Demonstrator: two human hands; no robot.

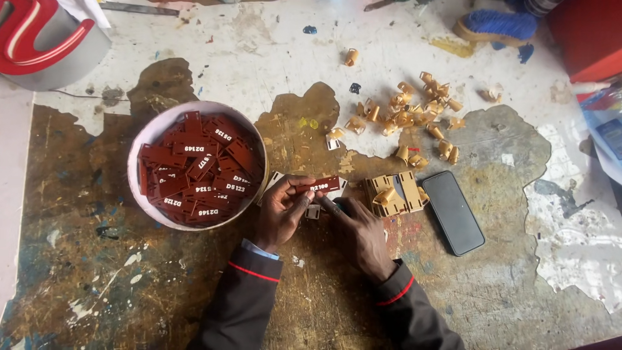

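So the person's left hand (280, 209) is curled around one end of a small dark-red rectangular tag (321, 186) with white lettering, thumb and fingers pinched shut on it, holding it flat just above the workbench (97, 272). The right hand (358, 234) sits right beside it, mostly closed with the index finger stretched out, its tip at the lower edge of that tag (can't really tell whether it's pressing on the tag or on the little white scrap under it). Both wrists come out of dark sleeves with a red stripe.

Just left of the hands there's a round white bowl (150, 129) piled with more of the same red tags. Right of the hands, a little stack of tan plastic pieces (393, 192), and touching distance past that a black phone (453, 212) lying face up. Further back, a scatter of curled tan offcuts (414, 110) across the paint-splattered bench top. A blue brush (497, 26) lies at the far edge, and a grey-and-red container (45, 42) sits in the far left corner.
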